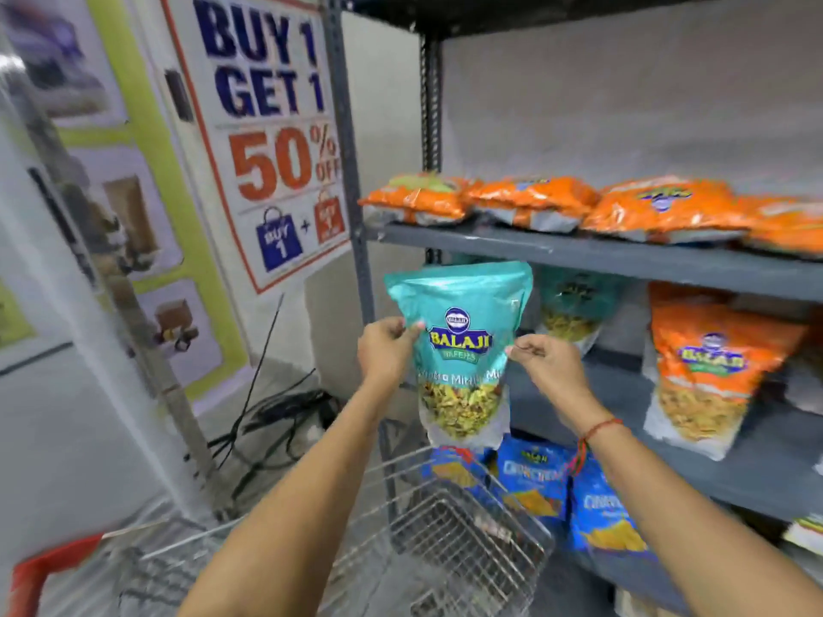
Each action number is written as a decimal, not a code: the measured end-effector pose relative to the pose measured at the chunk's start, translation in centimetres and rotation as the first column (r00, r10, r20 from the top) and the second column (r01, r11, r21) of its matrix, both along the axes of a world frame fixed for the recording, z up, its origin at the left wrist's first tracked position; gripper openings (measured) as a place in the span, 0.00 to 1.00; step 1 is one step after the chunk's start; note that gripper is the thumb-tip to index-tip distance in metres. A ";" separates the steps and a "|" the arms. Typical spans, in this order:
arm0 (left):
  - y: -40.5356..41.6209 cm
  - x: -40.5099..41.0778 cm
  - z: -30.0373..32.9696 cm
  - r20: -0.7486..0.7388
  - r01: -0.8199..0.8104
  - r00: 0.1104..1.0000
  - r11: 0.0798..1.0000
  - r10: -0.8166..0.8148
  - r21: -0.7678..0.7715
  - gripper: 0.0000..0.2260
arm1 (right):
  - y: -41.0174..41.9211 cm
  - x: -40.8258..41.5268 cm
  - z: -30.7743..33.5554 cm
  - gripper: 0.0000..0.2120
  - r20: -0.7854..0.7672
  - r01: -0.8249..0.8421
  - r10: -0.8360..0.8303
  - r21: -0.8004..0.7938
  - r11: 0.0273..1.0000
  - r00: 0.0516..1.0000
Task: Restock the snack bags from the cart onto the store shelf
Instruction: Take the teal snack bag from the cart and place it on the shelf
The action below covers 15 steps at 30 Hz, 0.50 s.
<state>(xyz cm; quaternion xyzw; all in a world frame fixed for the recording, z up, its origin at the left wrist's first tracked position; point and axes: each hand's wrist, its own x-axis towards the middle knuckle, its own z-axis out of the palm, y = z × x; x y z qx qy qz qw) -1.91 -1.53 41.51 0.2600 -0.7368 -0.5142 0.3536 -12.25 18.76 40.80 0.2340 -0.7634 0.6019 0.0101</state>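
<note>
I hold a teal Balaji snack bag upright in front of the grey metal shelf, at the left end of its middle level. My left hand pinches the bag's left edge and my right hand pinches its right edge. Another teal bag stands just behind on the middle level. The wire cart is below my arms; no bags show inside it.
Orange bags lie flat on the upper level, and an orange bag leans on the middle level at right. Blue bags stand on the lower level. A sale poster and loose black cables are to the left.
</note>
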 end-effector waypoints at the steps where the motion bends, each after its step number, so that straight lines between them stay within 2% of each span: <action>1: 0.6 -0.8 1.4 -0.019 0.015 1.000 0.999 -0.015 -0.036 0.15 | 0.9 -0.1 1.4 0.07 -0.003 0.015 -0.015 -0.037 0.999 1.000; 5: 2.5 -3.4 5.3 -0.054 0.109 0.992 0.994 -0.110 -0.024 0.18 | 4.1 -0.5 5.2 0.12 -0.006 0.065 -0.066 -0.100 0.993 0.998; 9: 5.2 -4.4 7.0 -0.046 0.154 0.987 0.988 -0.155 -0.020 0.08 | 6.4 -1.2 5.9 0.06 0.026 0.094 -0.092 -0.131 0.987 0.995; 12: 6.4 -5.6 6.7 -0.051 0.169 0.984 0.986 -0.169 -0.014 0.05 | 7.7 -1.9 5.2 0.05 0.033 0.094 -0.091 -0.100 0.991 0.995; 15: 6.7 -7.4 4.6 -0.015 0.180 0.984 0.984 -0.180 0.014 0.09 | 8.4 -2.9 4.0 0.04 0.053 0.102 -0.098 -0.075 0.992 0.994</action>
